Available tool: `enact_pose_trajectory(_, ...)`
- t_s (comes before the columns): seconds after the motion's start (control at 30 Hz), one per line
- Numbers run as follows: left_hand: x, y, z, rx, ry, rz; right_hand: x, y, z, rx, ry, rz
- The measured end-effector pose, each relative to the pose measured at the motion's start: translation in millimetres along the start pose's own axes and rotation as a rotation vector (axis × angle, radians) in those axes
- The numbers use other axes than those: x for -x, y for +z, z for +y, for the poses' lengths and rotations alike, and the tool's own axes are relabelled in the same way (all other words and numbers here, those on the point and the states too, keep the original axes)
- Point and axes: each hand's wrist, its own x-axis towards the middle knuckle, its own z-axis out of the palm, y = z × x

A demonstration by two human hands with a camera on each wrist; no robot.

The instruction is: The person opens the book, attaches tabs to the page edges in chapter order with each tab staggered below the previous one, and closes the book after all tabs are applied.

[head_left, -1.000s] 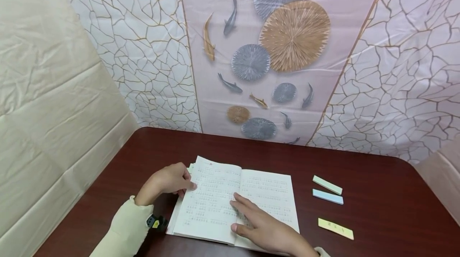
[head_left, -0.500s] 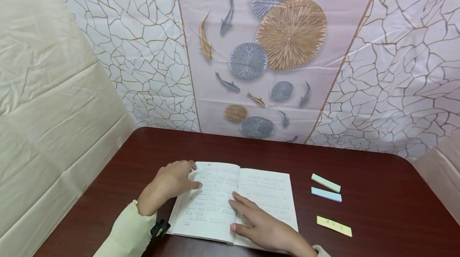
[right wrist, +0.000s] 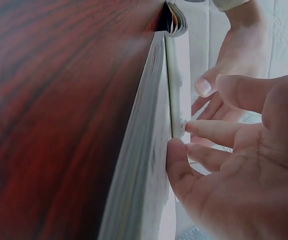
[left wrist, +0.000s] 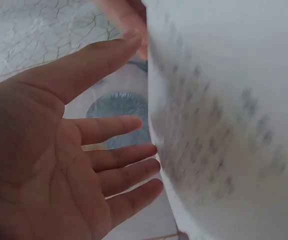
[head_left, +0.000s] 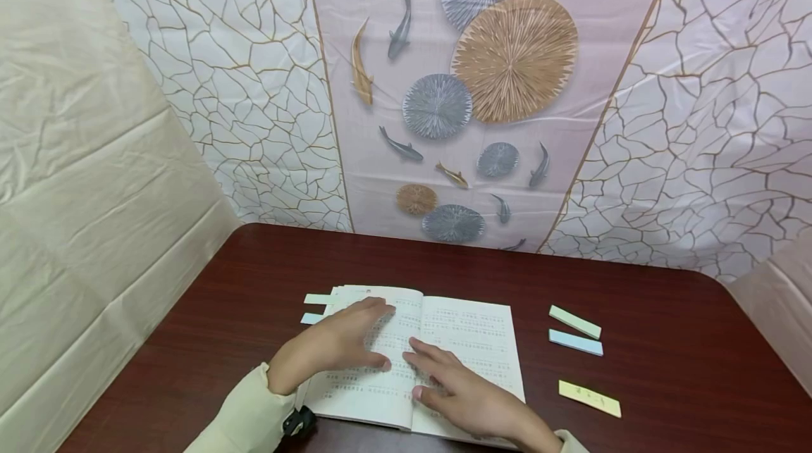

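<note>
An open book (head_left: 466, 340) with printed white pages lies on the dark red table. My left hand (head_left: 333, 349) is over its left page, fingers spread and reaching toward the gutter. In the left wrist view, the fingertips (left wrist: 153, 187) of that hand come right up to the page (left wrist: 209, 110). My right hand (head_left: 472, 396) rests on the right page beside the gutter, fingers extended. In the right wrist view, its fingertips (right wrist: 176, 147) touch the paper near the fold. A pale green tab (head_left: 318, 299) and a light blue tab (head_left: 311, 318) stick out from the book's left edge.
Right of the book lie a green sticky-note strip (head_left: 575, 322), a blue strip (head_left: 575, 342) and a yellow strip (head_left: 590, 399) with handwriting. Patterned cloth (head_left: 444, 192) hangs behind the table's far edge. A cream cloth wall (head_left: 108, 213) borders the left side.
My left hand has let go of the left page's outer edge and moved right over that page. The raised page has come down flat, and the coloured tabs now show. My right hand has barely moved.
</note>
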Motion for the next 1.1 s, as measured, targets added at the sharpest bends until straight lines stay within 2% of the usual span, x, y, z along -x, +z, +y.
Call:
enact_pose_trajectory(0.27, -3.3, 12.3, 6.8, -0.03, 0.063, -0.001, -2.7, 0.5, 7.0, -0.002, -0.029, -0.012)
enact_pose_trajectory(0.7, -1.3, 16.3, 14.1, -0.051, -0.006, -0.051, -0.6, 1.0, 1.2, -0.002, 0.007, 0.005)
enact_pose_trajectory(0.83, -1.6, 19.6, 13.7, -0.065, -0.002, -0.047, -2.2, -2.5, -0.3, 0.007, 0.001, 0.01)
enact_pose_trajectory(0.93, -1.3, 21.3, 14.0, -0.076, 0.001, -0.043, -2.2, -10.1, -2.4, 0.02, -0.006, 0.052)
enact_pose_trajectory(1.1, -1.6, 22.7, 16.7, -0.108, -0.003, -0.039, -0.3, -28.5, 1.4, 0.116, 0.016, 0.185)
